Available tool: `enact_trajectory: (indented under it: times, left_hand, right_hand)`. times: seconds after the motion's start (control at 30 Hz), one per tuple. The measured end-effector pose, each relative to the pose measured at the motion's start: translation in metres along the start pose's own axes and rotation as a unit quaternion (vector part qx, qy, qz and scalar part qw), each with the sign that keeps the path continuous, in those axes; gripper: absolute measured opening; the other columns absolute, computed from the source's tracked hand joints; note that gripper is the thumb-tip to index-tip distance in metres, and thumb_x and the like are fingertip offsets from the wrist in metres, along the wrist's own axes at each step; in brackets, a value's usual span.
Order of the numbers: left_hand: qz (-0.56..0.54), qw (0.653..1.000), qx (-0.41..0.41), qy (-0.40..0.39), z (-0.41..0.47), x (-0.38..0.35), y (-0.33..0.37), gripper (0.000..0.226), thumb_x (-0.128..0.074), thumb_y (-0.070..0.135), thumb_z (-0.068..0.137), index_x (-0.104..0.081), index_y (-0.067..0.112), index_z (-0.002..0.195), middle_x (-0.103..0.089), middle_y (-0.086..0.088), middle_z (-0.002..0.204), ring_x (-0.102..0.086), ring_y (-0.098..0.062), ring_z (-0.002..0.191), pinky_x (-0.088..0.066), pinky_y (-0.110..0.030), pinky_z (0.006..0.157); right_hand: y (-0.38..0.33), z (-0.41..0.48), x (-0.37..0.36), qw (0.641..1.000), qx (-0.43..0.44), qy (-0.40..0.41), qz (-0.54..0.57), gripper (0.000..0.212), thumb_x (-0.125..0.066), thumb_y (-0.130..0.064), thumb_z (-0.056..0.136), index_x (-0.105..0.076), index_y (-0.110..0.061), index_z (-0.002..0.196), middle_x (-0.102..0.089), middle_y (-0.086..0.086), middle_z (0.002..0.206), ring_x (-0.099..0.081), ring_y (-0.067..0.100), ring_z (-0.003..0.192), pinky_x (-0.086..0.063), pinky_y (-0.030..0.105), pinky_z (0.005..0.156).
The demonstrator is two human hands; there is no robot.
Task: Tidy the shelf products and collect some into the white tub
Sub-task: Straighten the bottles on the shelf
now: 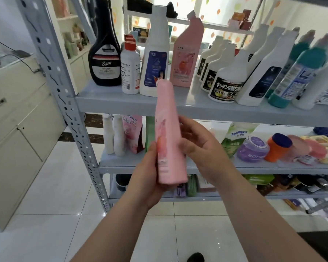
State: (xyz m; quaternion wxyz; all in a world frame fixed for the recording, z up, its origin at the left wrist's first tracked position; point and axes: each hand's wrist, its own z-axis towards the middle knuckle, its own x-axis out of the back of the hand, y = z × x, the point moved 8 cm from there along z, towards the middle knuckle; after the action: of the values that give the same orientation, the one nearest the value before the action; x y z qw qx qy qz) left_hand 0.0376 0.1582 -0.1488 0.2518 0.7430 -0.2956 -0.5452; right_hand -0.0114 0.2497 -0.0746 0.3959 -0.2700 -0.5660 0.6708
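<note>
I hold a tall pink bottle (168, 133) upright in front of the grey metal shelf unit (133, 105). My left hand (147, 174) grips its lower part from the left and below. On the right side, my right hand (201, 146) wraps its fingers around the bottle's middle. A second pink bottle (184, 59) with the same look stands on the upper shelf behind it, between a white bottle with a blue label (156, 59) and a row of white bottles with black labels (223, 80). No white tub is in view.
A black bottle (105, 59) and small red-capped white bottles (130, 67) stand at the shelf's left. The lower shelf (254, 166) carries pouches, a purple jar (253, 148) and an orange jar (277, 146). A cream cabinet (17, 120) stands left, on a white tiled floor (64, 214).
</note>
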Motion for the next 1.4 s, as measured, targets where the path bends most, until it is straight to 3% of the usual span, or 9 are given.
enact_trajectory:
  times: [0.1, 0.27, 0.33, 0.43, 0.67, 0.77, 0.97, 1.13, 1.4]
  left_hand:
    - [0.062, 0.995, -0.076, 0.021, -0.004, 0.005, 0.018, 0.025, -0.044, 0.030, 0.107, -0.057, 0.012, 0.116, -0.074, -0.012, 0.104, -0.074, -0.030, 0.088, -0.060, -0.062, 0.073]
    - [0.070, 0.990, -0.110, -0.045, -0.016, -0.005, 0.031, 0.025, -0.037, 0.002, 0.106, -0.059, 0.011, 0.113, -0.072, -0.009, 0.114, -0.072, -0.032, 0.103, -0.062, -0.057, 0.074]
    - [0.095, 0.986, -0.122, -0.067, -0.021, -0.015, 0.033, 0.038, -0.037, -0.006, 0.104, -0.064, 0.012, 0.122, -0.068, -0.004, 0.127, -0.066, -0.029, 0.118, -0.060, -0.056, 0.080]
    - [0.121, 0.979, -0.135, -0.095, -0.025, -0.024, 0.031, 0.046, -0.041, -0.010, 0.101, -0.065, 0.014, 0.132, -0.068, -0.001, 0.129, -0.062, -0.022, 0.125, -0.059, -0.056, 0.086]
    - [0.186, 0.965, -0.148, -0.110, -0.020, -0.029, 0.026, 0.043, -0.057, 0.001, 0.093, -0.065, 0.020, 0.131, -0.071, 0.004, 0.121, -0.067, -0.019, 0.117, -0.061, -0.047, 0.085]
    - [0.220, 0.960, -0.158, -0.064, -0.009, -0.019, 0.032, 0.039, -0.072, 0.019, 0.086, -0.065, 0.021, 0.124, -0.072, 0.005, 0.111, -0.072, -0.025, 0.105, -0.062, -0.050, 0.081]
    - [0.195, 0.971, -0.137, -0.008, 0.015, -0.002, 0.031, 0.042, -0.071, 0.028, 0.083, -0.067, 0.020, 0.123, -0.076, -0.009, 0.101, -0.071, -0.037, 0.088, -0.051, -0.076, 0.078]
    - [0.196, 0.969, -0.148, -0.004, 0.036, -0.003, 0.033, 0.050, -0.065, 0.025, 0.083, -0.063, 0.020, 0.133, -0.071, -0.013, 0.119, -0.072, -0.033, 0.105, -0.059, -0.061, 0.080]
    - [0.283, 0.922, -0.258, 0.054, 0.062, -0.034, 0.063, 0.049, -0.071, 0.036, 0.080, -0.061, 0.031, 0.127, -0.071, 0.006, 0.111, -0.074, -0.021, 0.099, -0.063, -0.041, 0.076]
  right_hand:
    - [0.008, 0.001, 0.003, 0.998, -0.030, 0.057, 0.019, 0.040, -0.071, -0.030, 0.088, -0.060, -0.037, 0.126, -0.075, -0.007, 0.117, -0.073, 0.018, 0.106, -0.062, 0.044, 0.087]
    - [0.025, 0.006, 0.015, 0.977, -0.067, 0.145, 0.143, 0.036, -0.060, -0.029, 0.097, -0.064, -0.023, 0.132, -0.073, 0.005, 0.121, -0.071, 0.022, 0.105, -0.061, 0.040, 0.085]
    - [0.028, 0.006, 0.013, 0.965, -0.085, 0.151, 0.197, 0.032, -0.050, -0.030, 0.105, -0.063, -0.017, 0.131, -0.073, 0.006, 0.108, -0.070, 0.018, 0.092, -0.060, 0.034, 0.075]
    - [0.036, 0.000, 0.014, 0.942, -0.116, 0.177, 0.260, 0.024, -0.049, -0.030, 0.106, -0.066, -0.014, 0.103, -0.068, 0.002, 0.078, -0.064, 0.013, 0.068, -0.055, 0.026, 0.059]
    - [0.047, 0.000, 0.024, 0.937, -0.111, 0.186, 0.273, 0.024, -0.057, -0.033, 0.098, -0.062, -0.012, 0.109, -0.064, 0.006, 0.085, -0.061, 0.021, 0.080, -0.052, 0.037, 0.072]
    - [0.039, 0.005, 0.037, 0.954, -0.060, 0.194, 0.222, 0.039, -0.064, -0.033, 0.098, -0.059, -0.010, 0.130, -0.071, 0.012, 0.111, -0.070, 0.027, 0.098, -0.059, 0.045, 0.079]
    - [0.017, 0.007, 0.040, 0.981, -0.023, 0.156, 0.116, 0.052, -0.073, -0.040, 0.079, -0.062, -0.028, 0.129, -0.070, 0.013, 0.123, -0.072, 0.030, 0.108, -0.059, 0.056, 0.090]
    - [0.020, 0.018, 0.052, 0.985, -0.016, 0.132, 0.109, 0.044, -0.078, -0.043, 0.084, -0.066, -0.041, 0.127, -0.070, 0.008, 0.117, -0.069, 0.031, 0.114, -0.056, 0.056, 0.096]
    - [0.004, 0.060, 0.087, 0.995, -0.019, 0.100, -0.003, 0.062, -0.078, -0.037, 0.084, -0.054, -0.038, 0.141, -0.072, -0.008, 0.117, -0.071, 0.019, 0.110, -0.061, 0.045, 0.085]
